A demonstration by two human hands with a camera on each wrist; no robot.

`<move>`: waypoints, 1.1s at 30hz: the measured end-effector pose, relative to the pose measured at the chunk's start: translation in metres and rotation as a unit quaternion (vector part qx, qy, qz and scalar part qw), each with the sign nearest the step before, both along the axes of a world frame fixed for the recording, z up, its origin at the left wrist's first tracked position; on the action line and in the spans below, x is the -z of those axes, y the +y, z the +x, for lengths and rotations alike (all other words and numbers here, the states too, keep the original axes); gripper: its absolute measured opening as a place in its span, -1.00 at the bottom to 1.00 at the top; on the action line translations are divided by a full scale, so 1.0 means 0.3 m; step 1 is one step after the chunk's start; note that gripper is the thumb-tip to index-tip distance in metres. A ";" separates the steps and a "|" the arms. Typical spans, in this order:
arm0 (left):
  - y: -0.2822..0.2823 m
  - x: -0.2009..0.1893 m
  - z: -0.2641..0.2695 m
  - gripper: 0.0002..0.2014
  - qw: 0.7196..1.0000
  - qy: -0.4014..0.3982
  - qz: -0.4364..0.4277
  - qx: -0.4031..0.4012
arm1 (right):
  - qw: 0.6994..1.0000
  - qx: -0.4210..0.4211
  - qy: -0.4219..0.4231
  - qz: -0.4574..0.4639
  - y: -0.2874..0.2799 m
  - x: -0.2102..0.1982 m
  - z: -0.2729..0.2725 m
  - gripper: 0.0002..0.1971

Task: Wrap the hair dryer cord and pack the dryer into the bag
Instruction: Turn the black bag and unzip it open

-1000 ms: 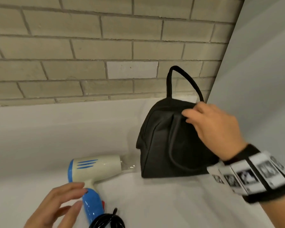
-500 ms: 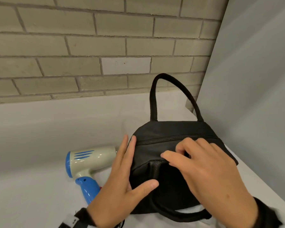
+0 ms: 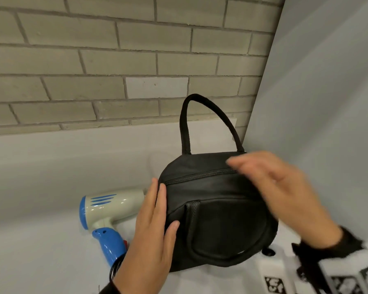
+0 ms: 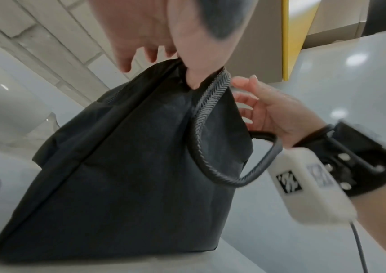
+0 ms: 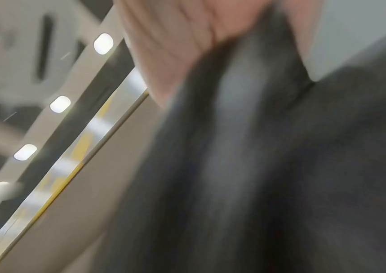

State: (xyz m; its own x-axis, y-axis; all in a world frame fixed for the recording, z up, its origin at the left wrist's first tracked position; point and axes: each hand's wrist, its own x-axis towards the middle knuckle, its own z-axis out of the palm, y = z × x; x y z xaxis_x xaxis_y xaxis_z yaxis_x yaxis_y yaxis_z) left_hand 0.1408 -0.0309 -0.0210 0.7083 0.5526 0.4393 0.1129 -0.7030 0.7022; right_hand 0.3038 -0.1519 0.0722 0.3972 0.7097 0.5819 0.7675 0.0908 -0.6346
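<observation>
While two hands touch one zipped bag (image 3: 217, 219) — one dryer (image 3: 106, 209) beside.

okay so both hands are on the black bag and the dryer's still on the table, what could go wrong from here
The zipper looks closed, and the left hand only presses flat on the bag, so tugging the zipper could slide the bag. The hair dryer lies right beside that hand and could get knocked. Its cord could snag.

Matt cloth bag (image 3: 219, 219); glossy plastic dryer (image 3: 106, 206)
</observation>
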 end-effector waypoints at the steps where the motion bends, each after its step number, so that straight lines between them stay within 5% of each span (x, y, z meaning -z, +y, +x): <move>1: -0.004 -0.009 -0.005 -0.38 1.000 -0.002 0.016 -0.005 | 0.995 0.030 0.079 0.060 -0.022 -0.013 0.062 -0.82; 4: -0.004 -0.044 -0.021 -0.34 0.997 -0.015 0.078 0.022 | 0.955 0.084 0.272 0.086 -0.083 0.051 0.268 -0.71; 6: 0.002 -0.068 -0.012 -0.37 0.987 -0.010 0.151 0.056 | 0.928 0.092 0.358 -0.036 -0.080 0.163 0.343 -0.83; 8: 0.007 -0.091 0.025 -0.44 0.971 0.022 0.229 0.069 | 0.900 0.065 0.395 -0.174 -0.061 0.264 0.343 -0.71; 11: 0.017 -0.113 0.084 -0.55 0.956 0.058 0.282 0.053 | 0.879 0.049 0.412 -0.234 -0.038 0.317 0.308 -0.72; 17: 0.036 -0.104 0.098 -0.65 0.971 0.014 0.226 0.081 | 0.882 0.080 0.394 -0.246 -0.024 0.306 0.318 -0.75; 26: 0.055 -0.088 0.094 -0.52 0.977 -0.014 0.196 0.082 | 0.853 -0.013 0.515 -0.083 -0.015 0.290 0.341 -0.83; 33: 0.056 -0.085 0.096 -0.52 0.977 -0.018 0.193 0.088 | 0.857 0.058 0.494 -0.136 0.013 0.302 0.356 -0.89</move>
State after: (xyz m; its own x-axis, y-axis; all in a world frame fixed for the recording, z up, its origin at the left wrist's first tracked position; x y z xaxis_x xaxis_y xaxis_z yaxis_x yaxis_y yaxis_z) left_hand 0.1695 -0.0141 0.0045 0.7570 0.2115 0.6183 -0.0536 -0.9229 0.3814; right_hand 0.4108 -0.1481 -0.0183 0.6782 0.6876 -0.2592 -0.1621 -0.2041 -0.9654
